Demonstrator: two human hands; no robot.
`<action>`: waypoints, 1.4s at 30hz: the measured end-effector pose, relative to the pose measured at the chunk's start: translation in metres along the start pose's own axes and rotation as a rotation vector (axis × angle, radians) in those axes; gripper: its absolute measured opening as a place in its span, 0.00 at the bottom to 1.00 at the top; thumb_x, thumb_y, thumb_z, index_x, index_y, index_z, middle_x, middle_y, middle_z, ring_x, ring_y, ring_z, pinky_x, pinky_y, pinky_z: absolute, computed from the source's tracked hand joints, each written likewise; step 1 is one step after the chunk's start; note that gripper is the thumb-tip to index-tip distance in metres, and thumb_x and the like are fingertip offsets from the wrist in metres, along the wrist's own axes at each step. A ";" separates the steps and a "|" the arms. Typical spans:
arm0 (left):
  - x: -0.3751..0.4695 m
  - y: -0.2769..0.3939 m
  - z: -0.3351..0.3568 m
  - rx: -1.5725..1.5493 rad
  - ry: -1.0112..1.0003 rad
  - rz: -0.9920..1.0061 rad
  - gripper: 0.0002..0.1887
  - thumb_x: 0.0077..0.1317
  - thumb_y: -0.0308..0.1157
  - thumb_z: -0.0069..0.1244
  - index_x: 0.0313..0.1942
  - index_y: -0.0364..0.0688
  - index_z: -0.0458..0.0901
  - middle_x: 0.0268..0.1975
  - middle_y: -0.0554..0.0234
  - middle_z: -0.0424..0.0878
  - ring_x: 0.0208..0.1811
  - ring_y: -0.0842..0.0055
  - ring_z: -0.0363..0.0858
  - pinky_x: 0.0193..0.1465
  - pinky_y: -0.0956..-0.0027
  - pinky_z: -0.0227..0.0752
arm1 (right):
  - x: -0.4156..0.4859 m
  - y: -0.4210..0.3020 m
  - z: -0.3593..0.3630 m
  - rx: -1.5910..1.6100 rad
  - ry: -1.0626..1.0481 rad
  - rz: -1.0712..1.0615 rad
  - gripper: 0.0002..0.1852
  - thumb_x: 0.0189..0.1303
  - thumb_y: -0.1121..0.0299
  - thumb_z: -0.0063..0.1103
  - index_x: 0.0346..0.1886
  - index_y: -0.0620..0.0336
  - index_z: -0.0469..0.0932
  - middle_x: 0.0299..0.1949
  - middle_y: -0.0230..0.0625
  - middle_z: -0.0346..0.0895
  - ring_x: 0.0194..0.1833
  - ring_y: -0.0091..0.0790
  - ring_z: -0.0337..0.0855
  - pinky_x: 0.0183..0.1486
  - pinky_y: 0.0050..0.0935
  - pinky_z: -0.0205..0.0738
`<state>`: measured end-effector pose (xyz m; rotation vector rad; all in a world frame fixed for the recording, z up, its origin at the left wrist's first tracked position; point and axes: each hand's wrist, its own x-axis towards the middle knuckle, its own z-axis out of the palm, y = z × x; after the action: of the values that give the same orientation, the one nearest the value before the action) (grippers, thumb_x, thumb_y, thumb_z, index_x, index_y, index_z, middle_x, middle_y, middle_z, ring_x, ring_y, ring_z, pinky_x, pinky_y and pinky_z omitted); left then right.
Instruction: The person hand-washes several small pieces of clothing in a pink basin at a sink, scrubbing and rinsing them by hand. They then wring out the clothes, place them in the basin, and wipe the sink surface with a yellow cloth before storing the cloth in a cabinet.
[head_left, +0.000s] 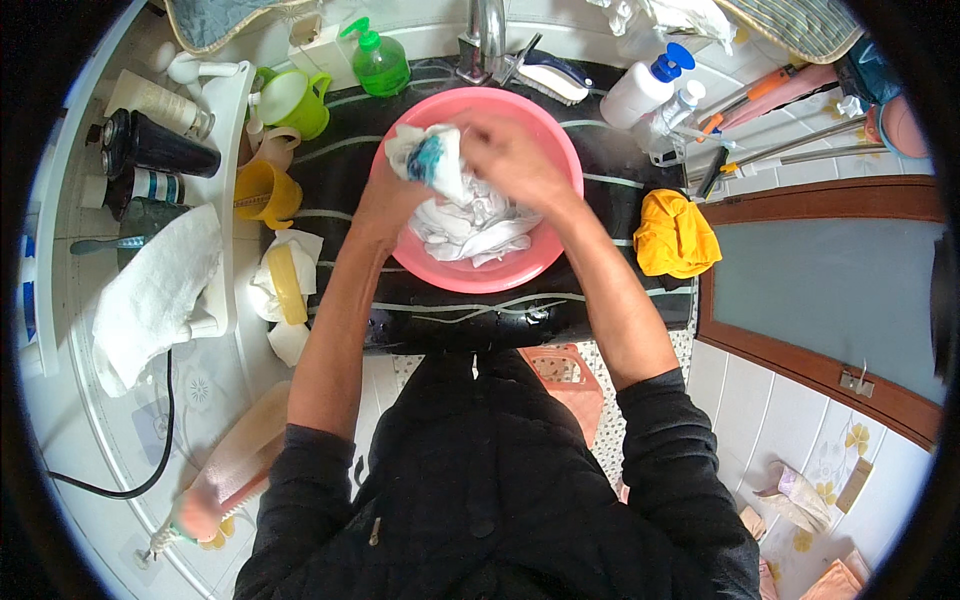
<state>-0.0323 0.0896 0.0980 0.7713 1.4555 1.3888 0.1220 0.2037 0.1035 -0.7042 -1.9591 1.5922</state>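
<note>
A pink plastic basin (478, 281) stands on the black counter below the faucet. My left hand (396, 196), over the basin's left side, grips a bunched white cloth (448, 166) with a teal-blue patch (424, 159) facing up. Just right of that cloth is my right hand (517, 159), its fingers bent and blurred by motion. Whether it holds part of the cloth cannot be made out. More wet-looking white cloth (476, 225) lies heaped in the basin under both hands.
A chrome faucet (491, 37) rises behind the basin, with a scrub brush (555, 79) beside it. Left are a green soap pump bottle (381, 67), a yellow mug (266, 193) and a bar of soap (287, 283). Right are a white bottle (636, 94) and a yellow cloth (676, 234).
</note>
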 end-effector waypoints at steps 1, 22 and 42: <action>0.003 0.008 -0.003 0.029 -0.003 -0.056 0.20 0.54 0.21 0.58 0.51 0.34 0.84 0.42 0.63 0.87 0.40 0.78 0.84 0.45 0.72 0.77 | -0.004 0.001 -0.011 -0.034 0.100 0.141 0.12 0.68 0.67 0.58 0.47 0.66 0.82 0.35 0.52 0.86 0.41 0.50 0.88 0.46 0.44 0.79; -0.015 0.018 -0.019 -0.322 0.041 0.074 0.21 0.62 0.18 0.56 0.57 0.35 0.81 0.50 0.61 0.87 0.50 0.72 0.87 0.55 0.65 0.82 | -0.050 -0.035 -0.029 -0.217 0.193 0.083 0.09 0.68 0.68 0.60 0.47 0.60 0.80 0.35 0.32 0.80 0.37 0.28 0.75 0.42 0.29 0.70; -0.013 -0.017 -0.014 -0.557 0.000 -0.300 0.23 0.61 0.18 0.58 0.59 0.34 0.79 0.51 0.56 0.87 0.51 0.65 0.88 0.56 0.59 0.82 | -0.071 0.041 0.033 -0.014 0.130 0.063 0.19 0.64 0.78 0.61 0.58 0.58 0.81 0.47 0.37 0.81 0.38 0.35 0.81 0.44 0.32 0.77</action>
<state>-0.0381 0.0693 0.0833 0.1888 1.0491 1.4539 0.1550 0.1394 0.0522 -0.8605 -1.8727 1.5301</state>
